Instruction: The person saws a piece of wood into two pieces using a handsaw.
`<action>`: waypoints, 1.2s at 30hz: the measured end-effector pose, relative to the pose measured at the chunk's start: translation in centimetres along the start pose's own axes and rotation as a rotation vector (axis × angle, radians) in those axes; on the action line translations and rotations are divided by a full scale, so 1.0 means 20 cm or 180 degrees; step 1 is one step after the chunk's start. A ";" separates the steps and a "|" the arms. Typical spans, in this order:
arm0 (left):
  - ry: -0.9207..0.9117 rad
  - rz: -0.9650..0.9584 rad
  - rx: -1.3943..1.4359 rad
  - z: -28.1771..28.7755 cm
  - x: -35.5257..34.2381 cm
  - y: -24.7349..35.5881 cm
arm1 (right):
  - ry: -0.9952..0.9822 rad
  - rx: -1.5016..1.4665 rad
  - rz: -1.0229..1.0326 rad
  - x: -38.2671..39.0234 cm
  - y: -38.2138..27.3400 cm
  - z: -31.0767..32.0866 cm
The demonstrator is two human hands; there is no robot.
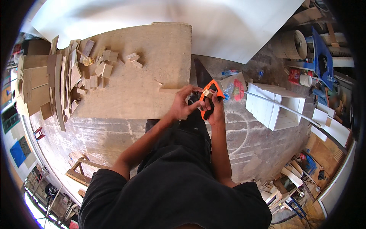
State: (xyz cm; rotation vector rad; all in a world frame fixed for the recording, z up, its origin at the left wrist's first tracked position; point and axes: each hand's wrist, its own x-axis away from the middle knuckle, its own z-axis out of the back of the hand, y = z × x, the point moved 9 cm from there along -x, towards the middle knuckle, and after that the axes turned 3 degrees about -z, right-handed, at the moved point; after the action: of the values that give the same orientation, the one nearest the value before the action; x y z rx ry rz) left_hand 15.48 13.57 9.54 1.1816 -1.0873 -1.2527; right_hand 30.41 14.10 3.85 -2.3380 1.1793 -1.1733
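A hand saw with an orange and black handle (216, 84) and a dark blade (201, 72) is in front of me, just off the table's right edge. My right hand (216, 109) is closed at the handle. At its fingertips is a small pale wood piece (207, 93), lying against the handle. My left hand (183, 103) reaches in from the left with its thumb and index finger apart. Their tips come up to the handle's left side and the wood piece; whether they touch is hard to see. A thin wood strip (169, 90) lies on the table beside my left hand.
The wooden tabletop (152, 45) carries small offcuts (106, 70) and a stack of boards (59, 87) at its left. White cabinet boxes (272, 108) stand on the floor at right. Plastic bottles (229, 72) lie beyond the saw. A wooden frame (79, 174) sits lower left.
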 end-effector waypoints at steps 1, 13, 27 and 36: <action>0.0187 0.0067 0.0173 -0.01 0.03 0.02 | 0.0049 0.0230 0.0133 0.02 0.00 -0.03; 0.0228 0.0495 -0.0268 0.09 -0.16 -0.25 | 0.0822 0.1004 0.0120 0.08 0.09 0.12; -0.0514 -0.0515 -0.2268 0.10 -0.40 -0.67 | 0.1005 0.1214 -0.0411 0.04 0.14 0.41; -0.0098 -0.0444 -0.1579 0.20 -0.38 -0.69 | 0.0629 0.0822 -0.0007 0.05 -0.01 -0.05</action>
State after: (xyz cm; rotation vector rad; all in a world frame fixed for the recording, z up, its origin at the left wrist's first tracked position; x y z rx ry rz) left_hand 9.74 21.48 -3.44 0.8679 -0.6643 -1.5424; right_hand 30.06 13.56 5.15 -2.0710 1.0140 -1.4886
